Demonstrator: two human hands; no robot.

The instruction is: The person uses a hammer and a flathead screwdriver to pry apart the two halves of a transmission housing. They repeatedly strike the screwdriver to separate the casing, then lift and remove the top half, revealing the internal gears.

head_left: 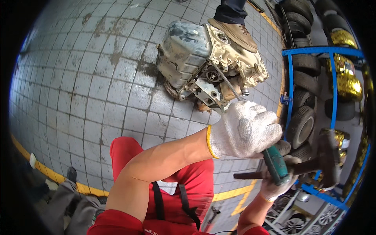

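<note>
My left hand [248,127], in a white knit glove with a yellow cuff, is closed round a long tool with a green handle [276,166], possibly a large screwdriver or pry bar. Its metal shaft [227,83] slants into the open end of an engine [184,51] on the floor. The tip is hidden among the engine parts. My right hand [274,186], also gloved, grips the handle of a hammer [329,160] just behind the green handle. The hammer's dark head is out to the right, slightly blurred.
Another person's brown shoe [235,34] presses on top of the engine. On the right stands a blue rack [333,90] with tyres [301,125] and gold-wrapped rolls [346,84]. Grey tiles [94,98] cover the floor, crossed by yellow lines [231,194]. A grey-clothed person [78,211] is at lower left.
</note>
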